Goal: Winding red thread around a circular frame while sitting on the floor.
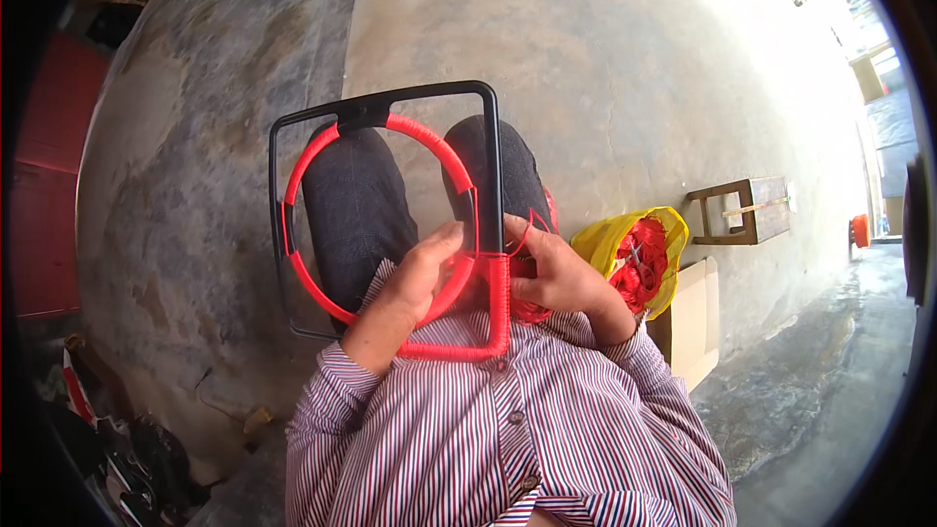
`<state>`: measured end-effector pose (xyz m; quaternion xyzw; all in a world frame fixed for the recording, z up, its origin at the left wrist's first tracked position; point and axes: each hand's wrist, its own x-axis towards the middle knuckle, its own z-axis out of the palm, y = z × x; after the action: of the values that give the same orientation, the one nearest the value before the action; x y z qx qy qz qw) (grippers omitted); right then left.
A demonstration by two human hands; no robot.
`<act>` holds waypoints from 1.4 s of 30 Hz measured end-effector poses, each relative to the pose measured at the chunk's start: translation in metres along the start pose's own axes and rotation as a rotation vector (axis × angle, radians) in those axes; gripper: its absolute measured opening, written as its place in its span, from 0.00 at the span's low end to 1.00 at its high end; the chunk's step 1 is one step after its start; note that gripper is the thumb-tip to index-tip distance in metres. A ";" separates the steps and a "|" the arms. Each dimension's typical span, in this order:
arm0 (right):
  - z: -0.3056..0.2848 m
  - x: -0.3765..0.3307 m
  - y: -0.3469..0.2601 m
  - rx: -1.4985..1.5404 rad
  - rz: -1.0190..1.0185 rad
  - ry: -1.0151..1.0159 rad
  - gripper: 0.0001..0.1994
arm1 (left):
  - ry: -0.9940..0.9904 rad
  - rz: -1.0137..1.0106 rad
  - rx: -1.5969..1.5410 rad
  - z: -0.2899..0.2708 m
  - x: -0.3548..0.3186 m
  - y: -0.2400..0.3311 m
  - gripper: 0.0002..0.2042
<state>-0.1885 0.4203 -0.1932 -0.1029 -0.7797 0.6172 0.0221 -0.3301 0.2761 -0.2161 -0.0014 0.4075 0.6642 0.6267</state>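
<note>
Over my thighs stands a black rectangular frame (pixel 495 156) with a round inner ring (pixel 310 278), most of the ring wrapped in red cord. Red wrapping also covers the frame's near right corner (pixel 499 307), close to my shirt. My left hand (pixel 418 273) reaches through the ring and is closed on its right side, fingertips partly hidden behind it. Just outside the frame's right bar, my right hand (pixel 564 271) is closed on a thin red cord (pixel 532 222), which loops from its fingers to the bar. More red cord (pixel 532 312) lies beneath this hand.
To my right stands a yellow bag (pixel 597 239) filled with red cord bundles (pixel 641 263). A cardboard box (pixel 695 317) sits beside it. Farther right is a small wooden stool (pixel 747 212). Assorted items (pixel 137 459) lie at the lower left, and a red cabinet (pixel 49 185) borders the left side.
</note>
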 end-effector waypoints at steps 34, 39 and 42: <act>-0.112 -0.087 0.094 0.806 0.045 0.944 0.09 | -0.003 0.241 0.114 -0.012 0.000 -0.006 0.27; -0.051 -0.043 0.028 0.543 0.268 0.549 0.20 | -0.079 0.175 0.144 -0.010 0.000 -0.005 0.27; -0.015 -0.020 0.014 0.653 0.318 0.105 0.21 | -0.084 0.168 0.105 -0.007 0.002 -0.008 0.23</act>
<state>-0.1645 0.4340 -0.2016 -0.2418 -0.5138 0.8231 -0.0027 -0.3278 0.2727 -0.2261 0.0933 0.4139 0.6917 0.5844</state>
